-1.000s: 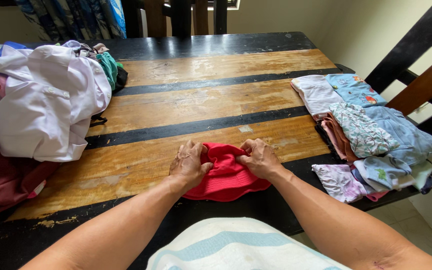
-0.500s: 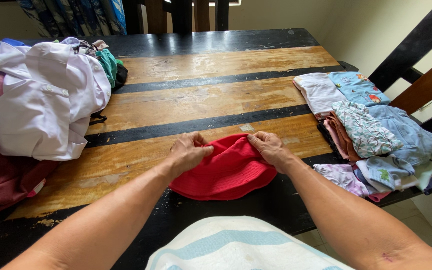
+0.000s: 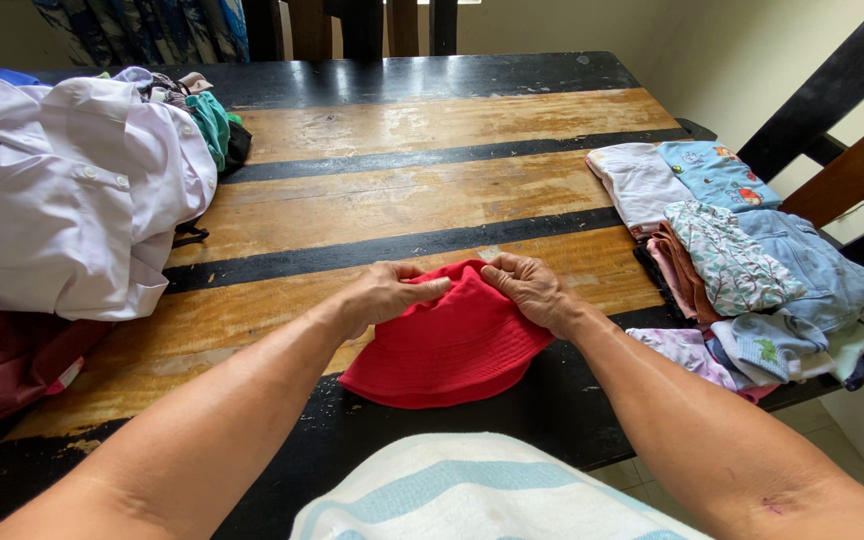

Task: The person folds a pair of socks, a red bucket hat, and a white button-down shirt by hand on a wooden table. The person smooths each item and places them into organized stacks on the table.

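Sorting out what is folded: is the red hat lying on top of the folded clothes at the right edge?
No, the red hat lies on the bare table between both hands, apart from the folded clothes.

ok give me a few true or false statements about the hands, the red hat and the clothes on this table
1. Both hands, left hand and right hand, grip the far edge of the red fabric bucket hat. True.
2. The hat lies on the worn wooden table with black stripes. True.
3. The white button-up shirt lies to the right of the hat. False: it is heaped on the left.
4. The stack of small folded clothes sits at the table's right edge. True.
5. The hat is blue. False: it is red.
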